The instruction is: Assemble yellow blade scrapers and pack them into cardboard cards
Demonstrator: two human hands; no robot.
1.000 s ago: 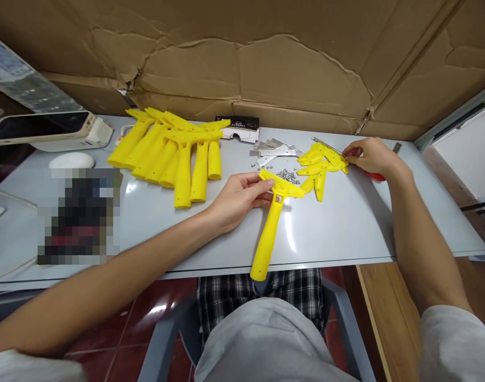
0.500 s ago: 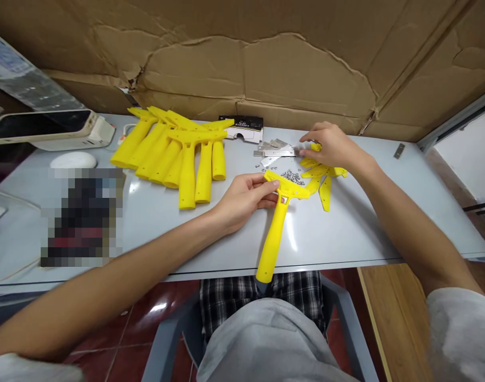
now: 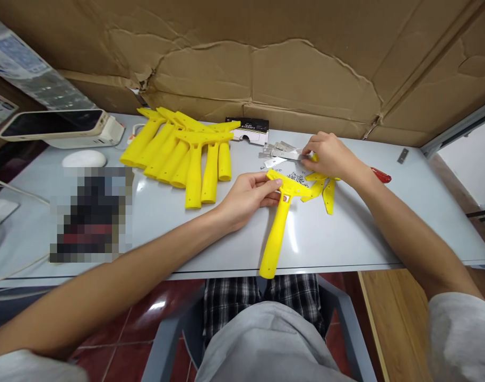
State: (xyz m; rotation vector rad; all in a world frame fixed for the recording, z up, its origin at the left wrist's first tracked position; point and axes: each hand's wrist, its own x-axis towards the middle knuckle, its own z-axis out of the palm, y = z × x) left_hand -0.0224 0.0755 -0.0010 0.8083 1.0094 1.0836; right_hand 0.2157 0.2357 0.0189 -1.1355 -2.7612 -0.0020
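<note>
My left hand [image 3: 248, 197] holds the head of a yellow plastic scraper handle [image 3: 277, 228] that lies on the grey table [image 3: 346, 233], its grip end reaching past the front edge. My right hand [image 3: 330, 154] rests over a small pile of flat metal blades [image 3: 280, 151], fingertips pinching one blade. Just below that hand lie several yellow plastic cover pieces [image 3: 324, 185] and a scatter of small screws [image 3: 296, 176].
A row of several more yellow handles [image 3: 187, 154] lies at the back left. A black-and-white box [image 3: 250, 130], a red-handled screwdriver [image 3: 381, 175], a white device [image 3: 63, 130], a mouse [image 3: 84, 158] and a stray blade [image 3: 402, 155] sit around. Cardboard lines the back.
My right hand left the screwdriver at the right, crossed left over the yellow cover pieces and came down on the metal blades. My left hand kept hold of the handle.
</note>
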